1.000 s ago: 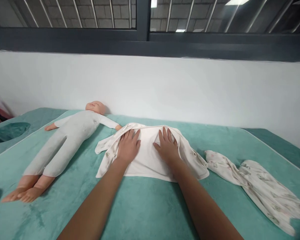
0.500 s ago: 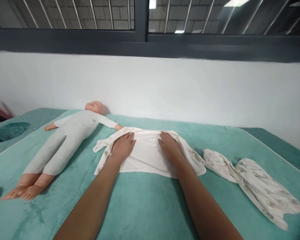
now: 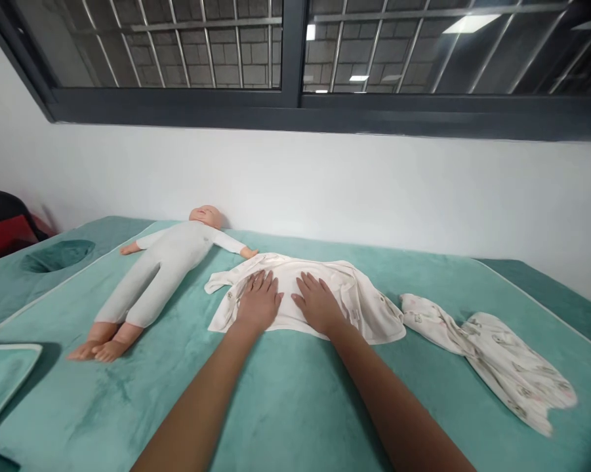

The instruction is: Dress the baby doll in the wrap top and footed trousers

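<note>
A white baby garment [image 3: 359, 298] lies spread on the teal mat [image 3: 285, 400] in front of me. My left hand [image 3: 258, 303] rests flat on its left half, fingers stretched out. Beside it my right hand [image 3: 316, 303] presses flat on the middle of the cloth, fingers apart. Neither hand holds anything. A baby doll [image 3: 170, 259] in a pale grey suit lies on its back to the left, its arm close to the garment's sleeve.
A second white printed garment [image 3: 492, 351] lies crumpled at the right. A white wall and a dark-framed window stand behind the mat. A teal cushion [image 3: 2, 373] shows at the lower left; something dark and red [image 3: 2, 226] sits at the far left.
Both hands have slid toward me and closer together over the garment, staying flat. The view has lifted and turned, showing more of the window and the left side.
</note>
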A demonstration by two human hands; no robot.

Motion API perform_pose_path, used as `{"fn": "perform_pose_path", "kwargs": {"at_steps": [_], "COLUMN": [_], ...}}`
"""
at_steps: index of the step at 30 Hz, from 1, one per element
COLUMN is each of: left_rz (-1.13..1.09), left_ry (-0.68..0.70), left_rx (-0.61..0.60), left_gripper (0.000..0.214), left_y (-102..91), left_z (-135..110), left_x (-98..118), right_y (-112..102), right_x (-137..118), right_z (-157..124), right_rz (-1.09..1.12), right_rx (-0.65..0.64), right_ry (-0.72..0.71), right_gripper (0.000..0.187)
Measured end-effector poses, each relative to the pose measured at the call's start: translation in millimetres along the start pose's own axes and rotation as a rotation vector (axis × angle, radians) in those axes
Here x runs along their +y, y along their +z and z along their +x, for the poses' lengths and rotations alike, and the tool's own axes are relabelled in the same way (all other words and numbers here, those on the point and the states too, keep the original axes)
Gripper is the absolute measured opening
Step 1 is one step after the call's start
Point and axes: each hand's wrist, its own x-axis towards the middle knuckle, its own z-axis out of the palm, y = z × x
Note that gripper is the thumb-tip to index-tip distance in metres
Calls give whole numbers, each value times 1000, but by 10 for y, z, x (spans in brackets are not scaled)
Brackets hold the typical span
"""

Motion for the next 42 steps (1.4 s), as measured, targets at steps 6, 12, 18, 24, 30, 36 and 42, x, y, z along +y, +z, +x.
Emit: {"fn": "perform_pose_path", "kwargs": {"at_steps": [6, 12, 18, 24, 30, 36, 42], "left_rz": [-134, -241, -204, -229, -110, -65, -70], "left_ry": [124, 95, 40, -83, -61, -92, -133], "left_rx": [20, 97, 129, 140, 85, 97, 121], "left_gripper": [39, 35, 23, 16, 14, 18, 21], "left_y": [-161, -313, -318, -425, -443, -413, -381], "left_z": [-562, -851, -838, -855, -884, -899, -888], "left_x": [-18, 9, 15, 22, 32, 11, -9], "right_y": [-47, -142, -290, -302, -314, -457, -537], "right_x": [-85, -98, -208, -316, -190, 251, 590], "right_z": [-214, -641, -1039, -919, -968, -1313, -1441], "right_rz": [68, 174, 124, -8, -151, -78, 277], "right_rx": [-45, 153, 170, 135, 133, 151, 130], "right_ry": [-41, -148, -200, -97, -59, 38, 75], "right_gripper": [54, 32, 25, 28, 21, 20, 21]}}
